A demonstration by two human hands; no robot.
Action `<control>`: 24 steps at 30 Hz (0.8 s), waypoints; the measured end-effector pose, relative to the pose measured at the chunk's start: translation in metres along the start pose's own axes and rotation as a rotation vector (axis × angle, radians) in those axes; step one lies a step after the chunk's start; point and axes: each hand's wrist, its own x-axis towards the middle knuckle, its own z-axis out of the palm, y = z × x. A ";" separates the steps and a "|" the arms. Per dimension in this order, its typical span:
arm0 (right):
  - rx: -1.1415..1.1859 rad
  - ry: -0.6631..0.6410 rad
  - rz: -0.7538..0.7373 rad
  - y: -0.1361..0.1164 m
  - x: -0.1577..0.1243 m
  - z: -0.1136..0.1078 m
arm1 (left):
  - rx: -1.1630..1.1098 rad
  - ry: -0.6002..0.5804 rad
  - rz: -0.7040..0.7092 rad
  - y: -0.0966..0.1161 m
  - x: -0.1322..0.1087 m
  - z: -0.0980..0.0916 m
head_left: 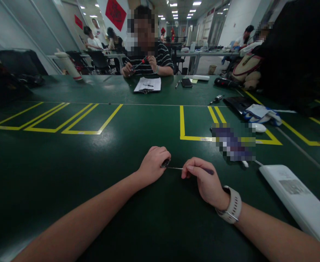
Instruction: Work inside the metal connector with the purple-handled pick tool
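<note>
My left hand [153,165] is closed around a small dark object with a rounded end [165,163]; most of it is hidden by the fingers, and its kind cannot be made out. Between thumb and fingers, my right hand [205,182] grips a screwdriver [175,168] with a thin metal shaft and a dark purplish handle. The shaft points left, and its tip meets or lies very near the dark object. Both hands are just above the green table [116,225], and a pale watch strap is around my right wrist.
Right of my hands lie a blurred-out phone [229,143] with a cable and a white power bank [293,189]. Farther off are a dark pouch [234,106], a cloth [262,113] and a small metal tool [217,99]. Across the table, a person [149,60] holds a red-and-dark tool behind a clipboard [148,84].
</note>
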 end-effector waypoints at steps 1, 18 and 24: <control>-0.006 0.001 0.002 0.000 0.000 0.000 | -0.012 0.008 -0.011 0.000 0.000 0.000; -0.313 -0.094 -0.132 -0.009 -0.003 0.008 | -0.127 0.050 -0.103 -0.003 0.002 0.001; -0.295 -0.121 -0.127 -0.009 -0.003 0.010 | -0.129 0.054 -0.095 -0.002 0.002 0.002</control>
